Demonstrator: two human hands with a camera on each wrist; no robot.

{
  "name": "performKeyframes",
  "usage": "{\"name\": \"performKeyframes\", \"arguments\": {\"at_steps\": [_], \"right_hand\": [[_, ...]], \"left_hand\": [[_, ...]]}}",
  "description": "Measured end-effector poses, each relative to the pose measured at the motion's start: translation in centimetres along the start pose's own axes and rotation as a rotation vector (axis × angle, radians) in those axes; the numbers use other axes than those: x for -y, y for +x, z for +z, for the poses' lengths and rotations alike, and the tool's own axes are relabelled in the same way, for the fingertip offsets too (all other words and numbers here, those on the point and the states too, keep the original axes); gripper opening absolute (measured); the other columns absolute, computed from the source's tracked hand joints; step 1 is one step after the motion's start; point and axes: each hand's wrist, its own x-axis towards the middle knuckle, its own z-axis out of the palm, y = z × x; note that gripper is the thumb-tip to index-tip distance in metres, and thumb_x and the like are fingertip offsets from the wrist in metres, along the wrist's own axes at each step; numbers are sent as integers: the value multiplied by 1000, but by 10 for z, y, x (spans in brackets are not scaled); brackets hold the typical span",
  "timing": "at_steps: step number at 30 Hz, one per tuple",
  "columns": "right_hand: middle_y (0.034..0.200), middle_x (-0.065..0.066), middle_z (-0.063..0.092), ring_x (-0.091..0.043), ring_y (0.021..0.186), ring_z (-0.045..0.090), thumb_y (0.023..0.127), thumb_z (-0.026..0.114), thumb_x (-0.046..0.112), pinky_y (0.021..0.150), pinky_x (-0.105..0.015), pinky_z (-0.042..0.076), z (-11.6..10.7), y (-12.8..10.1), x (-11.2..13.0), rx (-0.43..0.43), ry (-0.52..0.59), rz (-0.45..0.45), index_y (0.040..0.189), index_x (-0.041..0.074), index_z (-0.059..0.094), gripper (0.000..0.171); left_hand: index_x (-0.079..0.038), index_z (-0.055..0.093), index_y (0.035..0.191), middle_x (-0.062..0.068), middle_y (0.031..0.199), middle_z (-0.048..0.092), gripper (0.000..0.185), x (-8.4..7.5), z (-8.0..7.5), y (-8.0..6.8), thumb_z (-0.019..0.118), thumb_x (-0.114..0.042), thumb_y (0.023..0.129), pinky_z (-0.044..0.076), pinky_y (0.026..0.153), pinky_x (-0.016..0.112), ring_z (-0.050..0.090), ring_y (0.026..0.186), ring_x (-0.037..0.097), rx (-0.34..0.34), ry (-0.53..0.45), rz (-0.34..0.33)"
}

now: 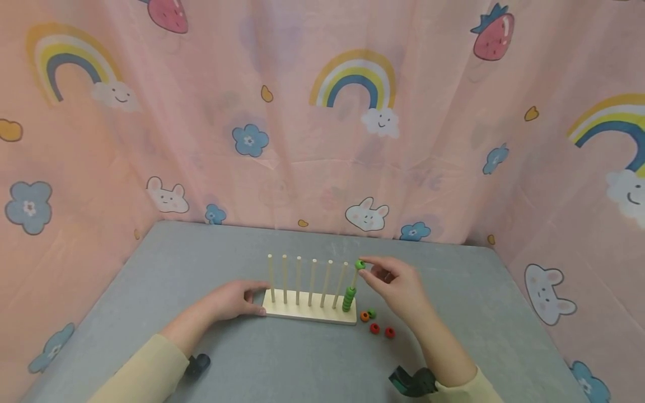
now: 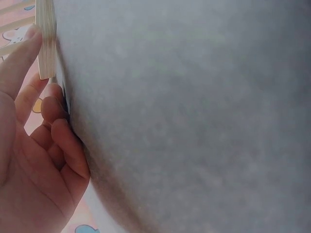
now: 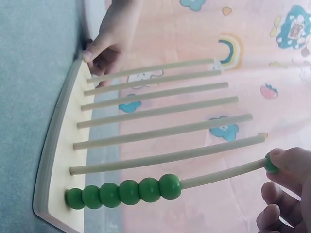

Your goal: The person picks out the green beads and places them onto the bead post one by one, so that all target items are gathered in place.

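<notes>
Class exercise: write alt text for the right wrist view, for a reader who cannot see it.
A right hand pinches a green bead at the tip of the last rod, which already carries six green beads. A left hand touches the wooden base at the far end.

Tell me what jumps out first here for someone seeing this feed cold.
The wooden peg board at mid-table: seven upright rods, only the rightmost carrying a stack of green beads. The right hand pinches another green bead at that rod's tip, while the left hand rests against the board's left end. A few loose beads, orange, green and red, lie on the grey table just right of the board.
</notes>
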Motion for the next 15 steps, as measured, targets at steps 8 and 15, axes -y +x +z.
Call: {"name": "performKeyframes", "arguments": {"at_steps": [8, 15], "right_hand": [[83, 0, 60, -17, 76, 54, 91, 74, 19, 66, -27, 49, 1, 0, 4, 14, -14, 18, 118, 17, 73, 27], [83, 0, 60, -18, 74, 54, 91, 74, 21, 64, -27, 49, 1, 1, 4, 29, -18, 30, 117, 17, 74, 27]], "left_hand": [[-24, 65, 131, -1, 73, 51, 57, 1, 1, 1, 84, -37, 78, 33, 59, 31, 45, 65, 14, 0, 9, -5], [-23, 65, 130, -1, 73, 51, 57, -1, 0, 0, 84, -36, 78, 33, 58, 31, 45, 65, 14, -2, 5, -4]]}}
